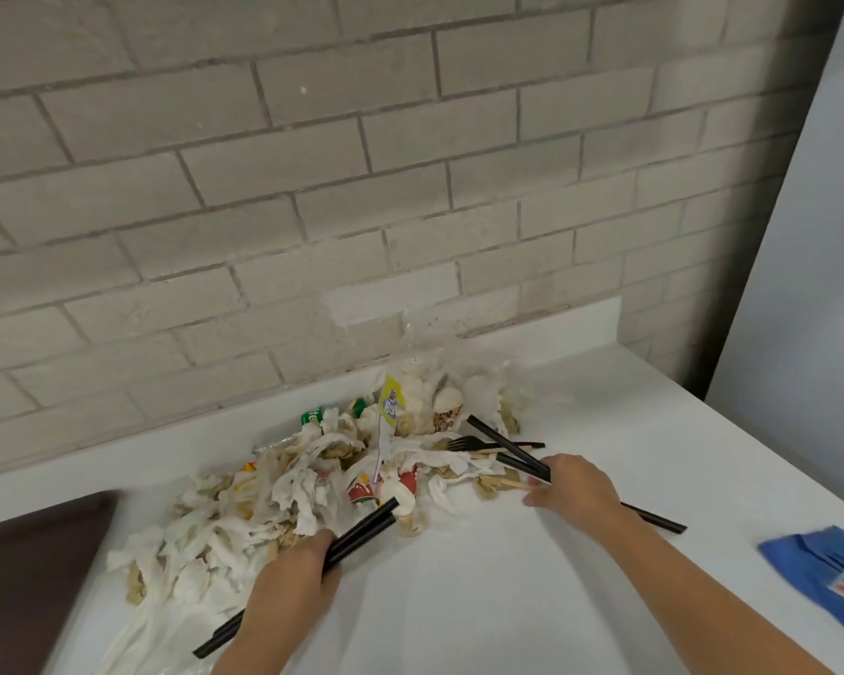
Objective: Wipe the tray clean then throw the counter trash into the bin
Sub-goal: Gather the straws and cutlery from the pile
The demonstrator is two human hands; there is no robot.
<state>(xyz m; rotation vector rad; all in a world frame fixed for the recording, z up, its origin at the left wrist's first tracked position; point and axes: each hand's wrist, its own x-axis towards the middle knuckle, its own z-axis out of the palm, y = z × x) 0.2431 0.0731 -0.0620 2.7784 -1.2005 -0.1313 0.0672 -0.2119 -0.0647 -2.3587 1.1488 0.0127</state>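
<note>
A heap of trash (313,479) lies on the white counter (532,591) against the brick wall: crumpled soiled napkins, sauce packets, paper cups (447,411), a black plastic fork (464,443). My left hand (291,582) is shut on a pair of long black straws (361,528) at the heap's near edge. My right hand (573,484) closes on more black straws (507,445) at the heap's right side; one end sticks out behind it. A dark brown tray (20,577) shows at the lower left.
A blue cloth (829,572) lies on the counter at the right edge. A white panel (810,285) stands at the right, past the counter's end. The bin is out of view.
</note>
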